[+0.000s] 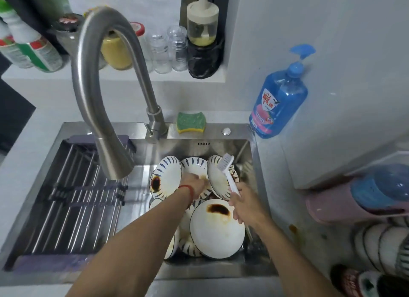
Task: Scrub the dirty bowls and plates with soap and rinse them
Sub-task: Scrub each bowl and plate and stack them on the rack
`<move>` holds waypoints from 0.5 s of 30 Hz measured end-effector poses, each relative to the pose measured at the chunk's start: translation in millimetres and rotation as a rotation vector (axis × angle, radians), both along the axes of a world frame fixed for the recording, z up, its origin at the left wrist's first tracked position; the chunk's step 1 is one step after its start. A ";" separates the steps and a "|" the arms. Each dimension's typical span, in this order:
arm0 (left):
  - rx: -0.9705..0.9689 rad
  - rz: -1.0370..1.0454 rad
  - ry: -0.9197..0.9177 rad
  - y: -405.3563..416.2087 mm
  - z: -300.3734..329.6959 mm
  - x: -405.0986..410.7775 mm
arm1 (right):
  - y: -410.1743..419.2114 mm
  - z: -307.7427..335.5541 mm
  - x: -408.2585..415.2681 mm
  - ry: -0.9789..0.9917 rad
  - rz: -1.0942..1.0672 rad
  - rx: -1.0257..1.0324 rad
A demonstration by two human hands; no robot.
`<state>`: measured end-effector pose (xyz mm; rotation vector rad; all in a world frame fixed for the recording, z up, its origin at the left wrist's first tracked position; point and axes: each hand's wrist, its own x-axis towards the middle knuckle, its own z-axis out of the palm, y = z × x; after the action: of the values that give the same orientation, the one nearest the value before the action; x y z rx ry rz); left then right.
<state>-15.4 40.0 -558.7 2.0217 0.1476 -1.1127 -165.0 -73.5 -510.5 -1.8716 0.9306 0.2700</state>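
Note:
Several white dishes with blue leaf marks lie piled in the steel sink (199,271). A plate (167,177) at the left carries a dark sauce stain. A big bowl (215,230) at the front has a brown smear near its rim. My left hand (193,182) reaches into the pile by a tilted plate (217,178); its fingers are blurred, so I cannot tell their grip. My right hand (245,207) is shut on the handle of a white dish brush (226,167), whose bristle head points up over the tilted plate.
A curved steel faucet (104,101) arches over the sink, with no water running. A roll-up drying rack (75,199) covers the sink's left half. A green and yellow sponge (191,122) and a blue soap bottle (278,99) stand behind. Stacked bowls (380,248) sit at the right.

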 end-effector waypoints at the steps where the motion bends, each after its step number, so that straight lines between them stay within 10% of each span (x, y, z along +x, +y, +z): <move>1: 0.014 -0.016 0.008 -9.8 -19.4 1.1 | -5.0 -3.3 -1.5 0.038 -0.006 -0.020; 9: 0.135 -0.008 -0.090 -56.3 -60.2 1.4 | -16.7 -18.9 -5.2 0.147 -0.132 0.034; 15: -0.175 0.319 0.105 -23.2 -53.6 -11.1 | -20.3 -16.6 -10.5 0.300 0.019 0.055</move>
<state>-26.5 16.8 -612.3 1.7139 0.3978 -0.9910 -175.5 -93.8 -527.1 -1.8198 1.0943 0.5942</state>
